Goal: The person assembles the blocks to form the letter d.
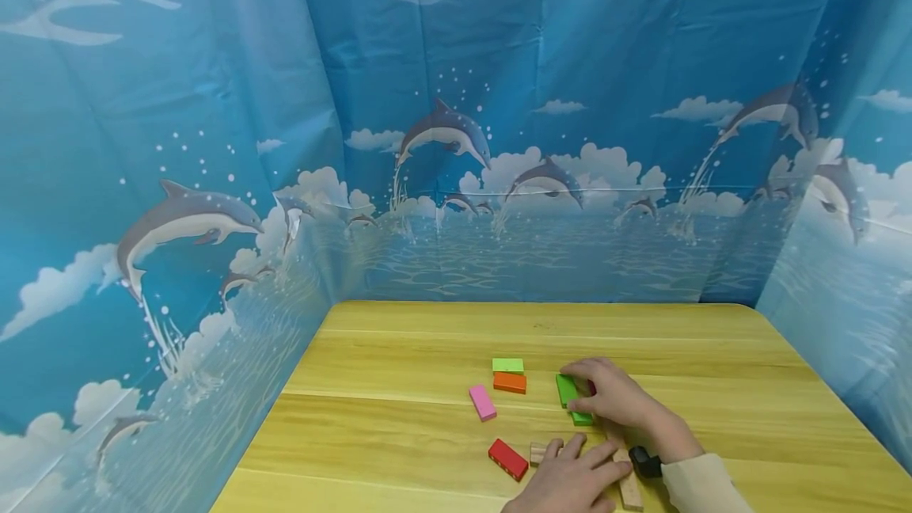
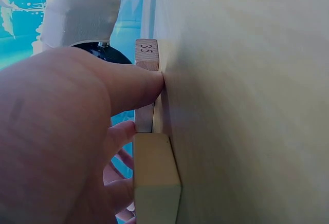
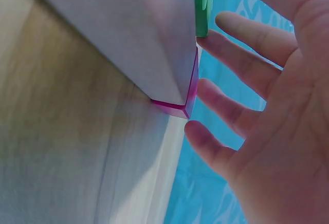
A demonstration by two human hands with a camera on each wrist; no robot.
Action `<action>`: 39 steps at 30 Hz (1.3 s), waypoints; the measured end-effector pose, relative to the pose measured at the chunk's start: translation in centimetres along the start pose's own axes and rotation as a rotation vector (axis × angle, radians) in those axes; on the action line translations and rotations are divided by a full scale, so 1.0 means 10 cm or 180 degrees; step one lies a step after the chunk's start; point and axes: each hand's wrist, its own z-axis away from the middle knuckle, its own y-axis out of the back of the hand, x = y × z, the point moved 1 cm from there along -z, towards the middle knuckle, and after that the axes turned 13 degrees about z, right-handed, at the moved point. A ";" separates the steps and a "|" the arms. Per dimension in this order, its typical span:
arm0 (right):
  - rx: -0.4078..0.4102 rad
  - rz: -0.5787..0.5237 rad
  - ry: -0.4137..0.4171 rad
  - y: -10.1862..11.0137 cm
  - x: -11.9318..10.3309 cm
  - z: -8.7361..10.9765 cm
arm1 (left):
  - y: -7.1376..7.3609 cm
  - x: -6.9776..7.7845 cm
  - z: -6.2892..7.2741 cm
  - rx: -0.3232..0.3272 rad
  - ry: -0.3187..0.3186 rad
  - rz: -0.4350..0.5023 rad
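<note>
Green blocks (image 1: 565, 389) by the right hand (image 1: 618, 396)

The green blocks lie on the wooden table (image 1: 370, 410), partly covered by the right hand, its fingers spread apart. The left hand (image 1: 570, 483), fingers also spread, rests nearer the person, beside the red block (image 1: 508, 460). Farther off lie a pink block (image 1: 483, 403) and an orange block (image 1: 510, 383).

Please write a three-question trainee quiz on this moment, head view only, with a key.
1. True or false: the pink block lies left of the orange block in the picture.
2. Which hand is nearer the green blocks? A) left B) right
3. What colour is the painted block visible lowest in the picture?

Key:
1. True.
2. B: the right hand.
3. Red: the red block.
</note>
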 end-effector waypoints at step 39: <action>-0.0266 -0.0758 -0.0043 0.03 -0.13 0.03 | 0.00 0.02 0.00 0.0001 -0.0039 0.0005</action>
